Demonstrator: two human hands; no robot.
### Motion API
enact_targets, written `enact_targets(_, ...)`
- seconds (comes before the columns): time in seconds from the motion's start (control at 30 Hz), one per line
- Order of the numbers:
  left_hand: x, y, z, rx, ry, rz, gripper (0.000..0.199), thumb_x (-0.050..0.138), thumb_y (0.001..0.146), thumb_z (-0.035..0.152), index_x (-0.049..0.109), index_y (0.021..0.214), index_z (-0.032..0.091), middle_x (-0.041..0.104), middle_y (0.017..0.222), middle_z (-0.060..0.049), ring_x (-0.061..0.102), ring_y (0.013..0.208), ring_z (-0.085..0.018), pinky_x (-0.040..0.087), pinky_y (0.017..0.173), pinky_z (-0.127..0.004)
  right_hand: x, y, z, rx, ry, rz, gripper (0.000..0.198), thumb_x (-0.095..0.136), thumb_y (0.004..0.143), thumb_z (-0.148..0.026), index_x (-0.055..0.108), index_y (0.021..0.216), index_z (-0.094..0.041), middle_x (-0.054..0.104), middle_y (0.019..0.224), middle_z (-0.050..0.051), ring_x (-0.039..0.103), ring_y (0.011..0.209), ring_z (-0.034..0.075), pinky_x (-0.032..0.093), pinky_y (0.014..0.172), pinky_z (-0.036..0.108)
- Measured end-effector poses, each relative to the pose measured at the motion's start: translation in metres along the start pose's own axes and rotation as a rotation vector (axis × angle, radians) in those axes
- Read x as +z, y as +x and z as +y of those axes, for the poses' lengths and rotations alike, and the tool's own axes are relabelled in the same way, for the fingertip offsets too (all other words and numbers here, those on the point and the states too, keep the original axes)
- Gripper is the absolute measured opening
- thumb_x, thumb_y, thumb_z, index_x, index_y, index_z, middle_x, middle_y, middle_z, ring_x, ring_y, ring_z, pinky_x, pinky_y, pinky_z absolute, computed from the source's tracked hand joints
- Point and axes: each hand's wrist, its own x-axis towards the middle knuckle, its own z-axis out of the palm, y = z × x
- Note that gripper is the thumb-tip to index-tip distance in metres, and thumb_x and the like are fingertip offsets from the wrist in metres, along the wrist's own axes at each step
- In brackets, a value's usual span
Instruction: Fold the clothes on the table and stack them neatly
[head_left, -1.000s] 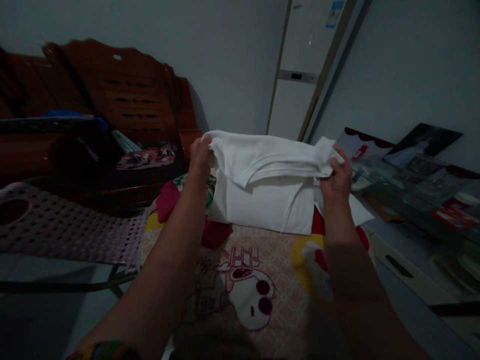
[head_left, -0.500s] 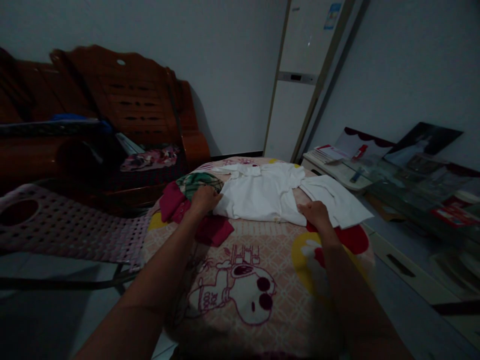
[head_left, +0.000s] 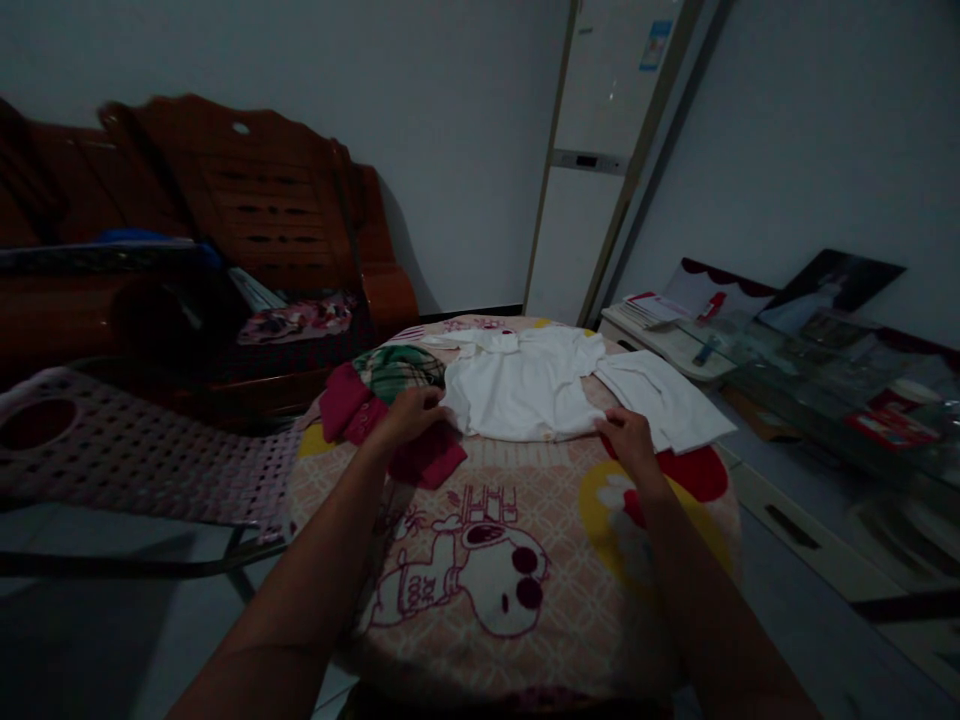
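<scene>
A white shirt (head_left: 521,385) lies spread on a round table covered with a pink patterned cloth (head_left: 570,530). Its hem faces me. My left hand (head_left: 415,412) pinches the hem's left corner, and my right hand (head_left: 628,432) pinches the right corner. Beside my left hand are a magenta garment (head_left: 427,458) and a green plaid cloth (head_left: 394,368), both bunched up. Just past my right hand rests a folded white garment (head_left: 667,400), close to the shirt's right side.
A woven lounge chair (head_left: 165,440) stands at the left, with a wooden sofa (head_left: 255,200) behind it. A glass-topped cabinet (head_left: 795,375) with papers and photos runs along the right. A tall white air conditioner (head_left: 574,230) stands at the back.
The shirt's near hem has been drawn straighter and its lower right corner lifted slightly inward. My hands have shifted only a little. The view has turned slightly.
</scene>
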Motion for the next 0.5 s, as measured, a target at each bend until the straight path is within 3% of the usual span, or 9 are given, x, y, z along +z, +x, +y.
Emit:
enact_targets(0.17,-0.005,0.003,0.012,-0.024,-0.401,0.352,0.029,0.057,0.076,0.048,0.054,0.08,0.019,0.054,0.07,0.002,0.049,0.064,-0.014,0.039,0.058,-0.022,-0.006,0.018,-0.005,0.06,0.329,0.311,0.035,0.065,0.066,-0.051,0.062,0.079,-0.019,0.057,0.065,-0.004,0.052,0.063,0.014,0.044,0.06,0.026)
enact_targets(0.23,-0.007,0.002,0.012,-0.082,-0.486,0.415,0.028,0.057,0.076,0.048,0.053,0.08,0.02,0.053,0.067,0.003,0.047,0.06,-0.013,0.039,0.056,-0.022,-0.012,0.02,-0.005,0.128,0.395,0.413,0.036,0.066,0.064,-0.049,0.062,0.081,-0.019,0.055,0.061,-0.005,0.05,0.058,0.013,0.044,0.055,0.026)
enact_targets(0.3,-0.007,-0.001,0.009,-0.142,-0.472,0.395,0.027,0.057,0.077,0.046,0.052,0.077,0.02,0.053,0.065,0.003,0.048,0.058,-0.013,0.038,0.055,-0.023,-0.017,0.018,-0.002,0.246,0.4,0.409,0.035,0.068,0.062,-0.047,0.063,0.082,-0.019,0.054,0.056,-0.006,0.049,0.051,0.014,0.042,0.049,0.027)
enact_targets(0.4,-0.001,-0.009,0.001,-0.187,-0.188,0.255,0.021,0.056,0.077,0.039,0.054,0.071,0.019,0.059,0.065,-0.001,0.055,0.063,-0.016,0.04,0.057,-0.024,-0.02,0.005,0.006,0.389,0.247,0.236,0.027,0.068,0.062,-0.042,0.065,0.077,-0.019,0.056,0.051,-0.004,0.05,0.046,0.017,0.041,0.045,0.029)
enact_targets(0.5,0.006,-0.018,-0.003,-0.194,0.18,0.061,0.015,0.055,0.079,0.029,0.061,0.071,0.018,0.069,0.075,-0.008,0.064,0.076,-0.023,0.044,0.065,-0.028,-0.018,-0.009,0.009,0.34,-0.021,0.112,0.014,0.065,0.064,-0.033,0.065,0.064,-0.019,0.061,0.053,0.0,0.057,0.054,0.019,0.043,0.054,0.03)
